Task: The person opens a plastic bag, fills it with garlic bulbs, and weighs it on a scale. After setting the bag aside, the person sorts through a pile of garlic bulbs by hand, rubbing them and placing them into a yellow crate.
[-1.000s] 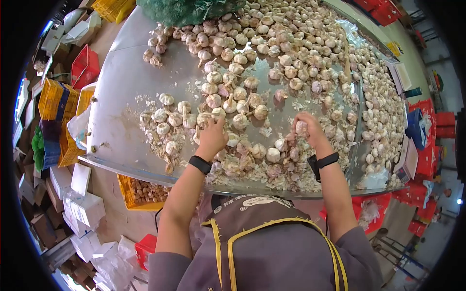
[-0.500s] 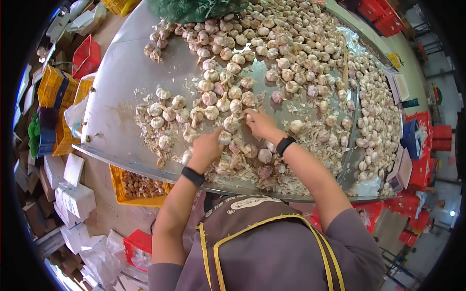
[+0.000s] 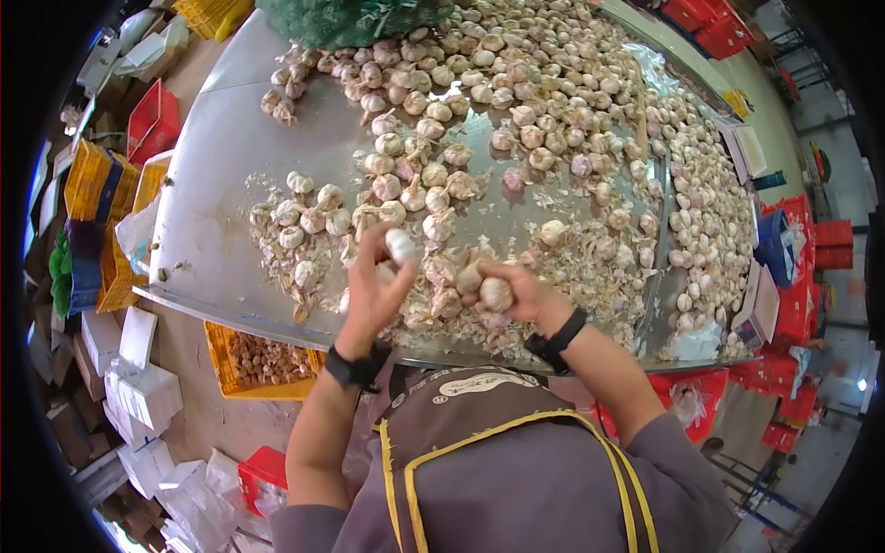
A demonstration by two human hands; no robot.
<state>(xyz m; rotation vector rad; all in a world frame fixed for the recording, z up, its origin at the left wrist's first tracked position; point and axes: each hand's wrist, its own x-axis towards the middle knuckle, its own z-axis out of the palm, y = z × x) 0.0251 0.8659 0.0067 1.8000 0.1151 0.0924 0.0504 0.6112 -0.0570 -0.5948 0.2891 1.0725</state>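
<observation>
My left hand [image 3: 373, 286] is raised over the near part of the metal table [image 3: 217, 138], its fingers curled round a clean white garlic bulb [image 3: 400, 245]. To its right, my right hand [image 3: 521, 293] has its fingers round a brownish garlic bulb [image 3: 496, 294]; another bulb, blurred, is by its fingertips. Loose papery skins [image 3: 590, 313] lie below and around both hands. Beyond them, a group of garlic bulbs [image 3: 387, 187] stretches up the middle of the table. A dark band is on each wrist.
A large garlic heap [image 3: 553, 64] covers the far side, beside a green net bag [image 3: 346, 18]. Paler bulbs [image 3: 705, 221] fill a strip on the right. Below the table's left edge is a yellow crate [image 3: 226, 364] of garlic. Red crates [image 3: 154, 120] stand farther out.
Both hands have come off the table's bulbs and now hold garlic. My left hand has risen and turned; my right hand has moved down towards my body. The view has shifted slightly.
</observation>
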